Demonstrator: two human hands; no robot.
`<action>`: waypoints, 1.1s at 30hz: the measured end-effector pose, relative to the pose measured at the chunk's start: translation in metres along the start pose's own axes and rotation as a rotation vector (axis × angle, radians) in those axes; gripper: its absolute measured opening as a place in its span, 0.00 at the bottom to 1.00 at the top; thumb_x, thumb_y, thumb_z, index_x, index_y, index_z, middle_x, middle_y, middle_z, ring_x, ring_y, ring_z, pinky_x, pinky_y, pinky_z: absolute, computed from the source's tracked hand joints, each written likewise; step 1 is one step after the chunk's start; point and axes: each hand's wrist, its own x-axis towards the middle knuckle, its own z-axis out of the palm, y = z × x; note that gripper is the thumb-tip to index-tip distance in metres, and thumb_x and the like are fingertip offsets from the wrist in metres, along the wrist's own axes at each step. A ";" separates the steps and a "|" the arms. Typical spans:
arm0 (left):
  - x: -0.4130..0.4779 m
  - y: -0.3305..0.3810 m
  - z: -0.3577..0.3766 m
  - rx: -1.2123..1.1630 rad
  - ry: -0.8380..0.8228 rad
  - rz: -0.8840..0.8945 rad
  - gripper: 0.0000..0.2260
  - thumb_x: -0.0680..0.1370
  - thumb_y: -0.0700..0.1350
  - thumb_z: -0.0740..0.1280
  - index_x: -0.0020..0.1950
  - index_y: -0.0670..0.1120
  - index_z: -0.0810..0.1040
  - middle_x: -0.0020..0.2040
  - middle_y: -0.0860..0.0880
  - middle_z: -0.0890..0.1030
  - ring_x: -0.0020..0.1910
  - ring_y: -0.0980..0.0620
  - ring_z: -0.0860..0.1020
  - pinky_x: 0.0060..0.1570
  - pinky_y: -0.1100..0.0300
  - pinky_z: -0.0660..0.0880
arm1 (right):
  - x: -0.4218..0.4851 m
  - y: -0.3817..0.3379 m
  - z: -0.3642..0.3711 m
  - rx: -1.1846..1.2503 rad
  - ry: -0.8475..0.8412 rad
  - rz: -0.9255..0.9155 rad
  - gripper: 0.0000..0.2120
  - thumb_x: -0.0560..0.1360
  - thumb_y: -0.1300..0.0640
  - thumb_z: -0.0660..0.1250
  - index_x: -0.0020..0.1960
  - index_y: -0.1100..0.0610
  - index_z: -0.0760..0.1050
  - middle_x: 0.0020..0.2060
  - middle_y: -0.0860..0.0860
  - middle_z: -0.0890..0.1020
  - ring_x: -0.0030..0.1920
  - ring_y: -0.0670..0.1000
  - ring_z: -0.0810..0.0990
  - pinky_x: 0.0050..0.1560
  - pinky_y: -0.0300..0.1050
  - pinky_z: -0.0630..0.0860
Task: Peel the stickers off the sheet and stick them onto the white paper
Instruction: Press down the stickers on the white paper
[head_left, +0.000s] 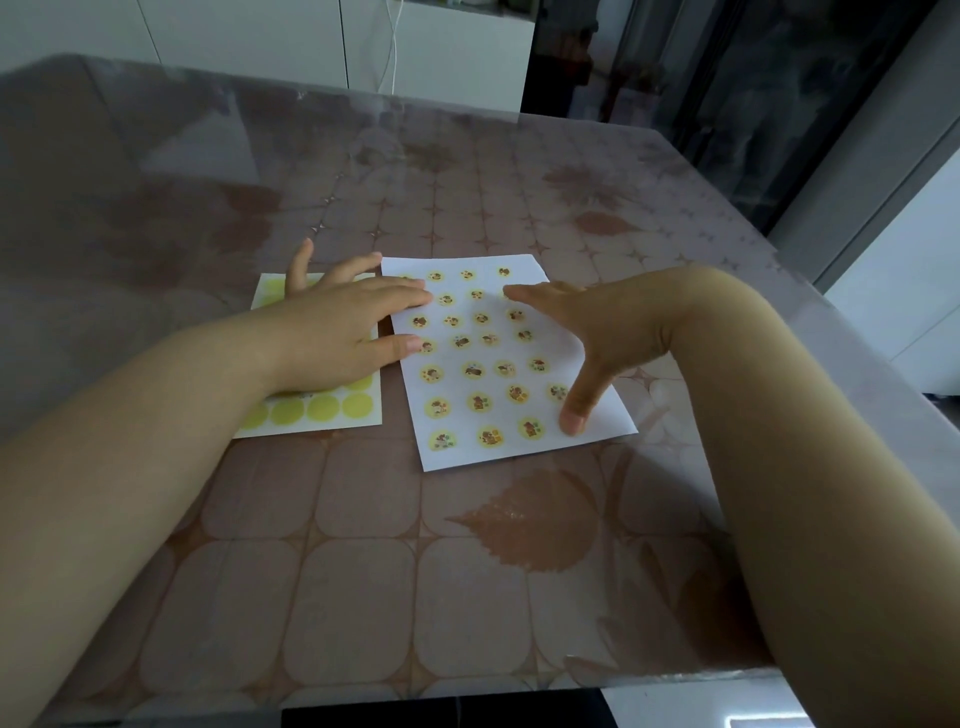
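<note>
The white paper (498, 415) lies in the middle of the table and carries several round yellow stickers with small brown pictures. To its left lies the sticker sheet (322, 410), showing plain yellow-green circles. My left hand (337, 322) rests flat across the sheet, its fingertips reaching onto the paper's left edge. My right hand (597, 332) is spread over the paper's right side, thumb tip pressing near the lower right corner and fingers straight over the upper rows. Neither hand holds anything.
The table (363, 571) has a brown leaf-and-tile patterned cover under clear plastic. Its right edge and near edge are close to my arms. White cabinets and a dark glass door stand beyond the far edge.
</note>
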 end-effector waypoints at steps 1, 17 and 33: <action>0.000 0.000 0.000 -0.001 0.000 0.001 0.22 0.77 0.58 0.53 0.71 0.59 0.57 0.73 0.63 0.57 0.74 0.59 0.43 0.67 0.44 0.29 | 0.000 0.000 0.000 -0.002 0.000 0.002 0.63 0.54 0.38 0.77 0.74 0.41 0.36 0.76 0.43 0.46 0.75 0.52 0.53 0.71 0.54 0.56; -0.002 0.004 -0.001 0.026 -0.029 0.019 0.22 0.78 0.56 0.51 0.72 0.58 0.54 0.74 0.62 0.54 0.73 0.61 0.44 0.67 0.47 0.28 | 0.001 0.010 0.000 0.144 0.071 -0.030 0.57 0.57 0.33 0.71 0.74 0.41 0.41 0.75 0.39 0.47 0.75 0.49 0.53 0.74 0.55 0.53; -0.009 0.007 -0.006 -0.040 -0.040 0.043 0.24 0.76 0.60 0.54 0.71 0.58 0.58 0.73 0.61 0.59 0.72 0.63 0.52 0.70 0.50 0.30 | 0.001 0.001 0.000 0.037 -0.034 0.016 0.57 0.58 0.31 0.70 0.75 0.43 0.40 0.76 0.41 0.45 0.75 0.51 0.52 0.72 0.54 0.54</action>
